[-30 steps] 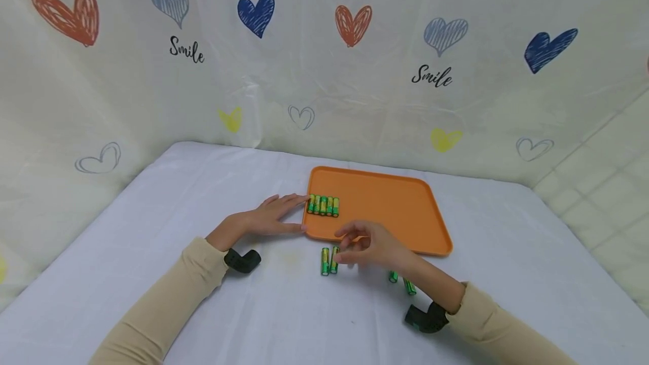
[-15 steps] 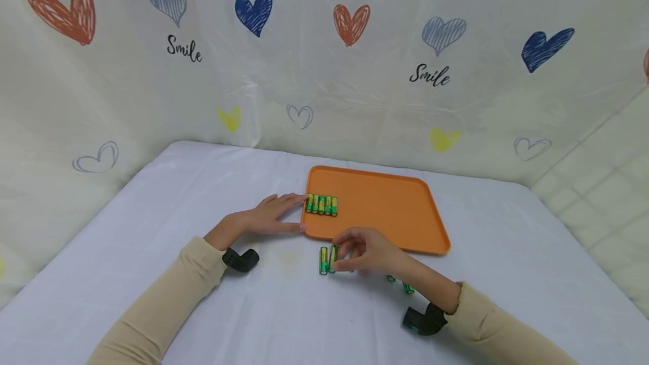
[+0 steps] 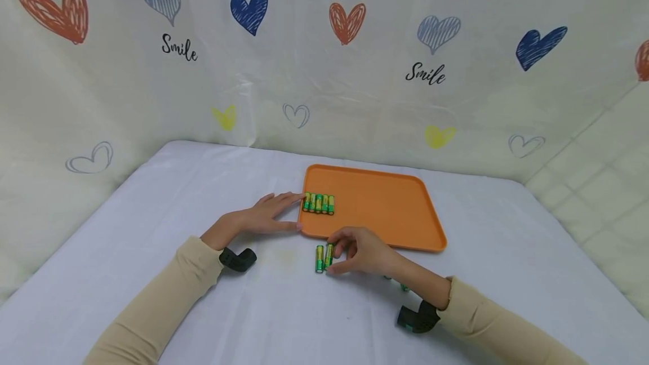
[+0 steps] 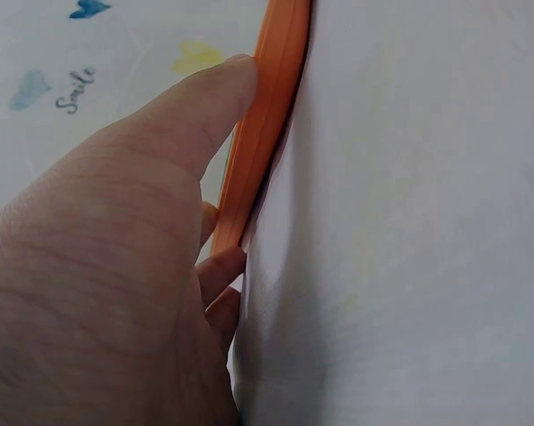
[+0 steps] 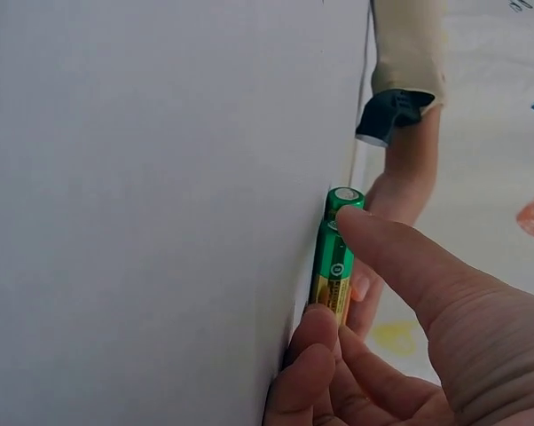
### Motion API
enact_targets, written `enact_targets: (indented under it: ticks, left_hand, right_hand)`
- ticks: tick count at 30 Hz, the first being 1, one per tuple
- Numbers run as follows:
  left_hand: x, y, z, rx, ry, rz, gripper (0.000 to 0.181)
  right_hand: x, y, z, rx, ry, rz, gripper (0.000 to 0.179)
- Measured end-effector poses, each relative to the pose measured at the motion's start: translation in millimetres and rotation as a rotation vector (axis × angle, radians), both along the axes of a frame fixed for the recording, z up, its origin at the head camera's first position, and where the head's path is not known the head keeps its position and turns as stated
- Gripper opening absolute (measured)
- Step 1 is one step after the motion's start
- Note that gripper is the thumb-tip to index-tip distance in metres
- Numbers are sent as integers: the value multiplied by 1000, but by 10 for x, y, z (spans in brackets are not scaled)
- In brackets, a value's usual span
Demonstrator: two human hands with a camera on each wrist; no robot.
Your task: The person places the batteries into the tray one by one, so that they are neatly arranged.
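Observation:
My right hand pinches a green-and-yellow battery lengthwise, fingers at its far end and thumb at its near end. In the right wrist view the thumb covers part of the battery's end. A second battery lies just left of it, on the white cloth before the orange tray. Several more batteries lie side by side at the tray's left end. My left hand rests with spread fingers against the tray's left edge; the left wrist view shows its thumb touching the orange rim.
Two further batteries lie on the cloth, mostly hidden behind the right forearm. A white cloth covers the table. At the back hangs a pale curtain printed with hearts. Each wrist wears a black device.
My right hand has come down and closed its thumb and fingers on the right one of the two batteries in front of the tray. The left hand stays at the tray's edge.

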State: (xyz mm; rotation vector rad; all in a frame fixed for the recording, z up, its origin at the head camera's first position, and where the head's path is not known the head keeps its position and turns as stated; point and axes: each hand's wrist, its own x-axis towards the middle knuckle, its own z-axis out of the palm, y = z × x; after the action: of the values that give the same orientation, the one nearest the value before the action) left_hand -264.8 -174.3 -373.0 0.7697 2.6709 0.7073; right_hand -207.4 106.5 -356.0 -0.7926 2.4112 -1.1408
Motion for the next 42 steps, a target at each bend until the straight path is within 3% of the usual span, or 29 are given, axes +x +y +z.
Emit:
enact_targets:
  ticks: [23, 30, 42]
  left_hand:
    - [-17, -6, -31, -1, 8, -12, 85]
    - [-17, 1, -23, -8, 11, -2, 83]
    - [-15, 10, -25, -13, -2, 8, 83]
  right_hand:
    - [-12, -24, 34, -18, -47, -29, 46]
    - [-61, -16, 54, -18, 22, -9, 44]
    - [-135, -38, 122, -34, 69, 1, 43]
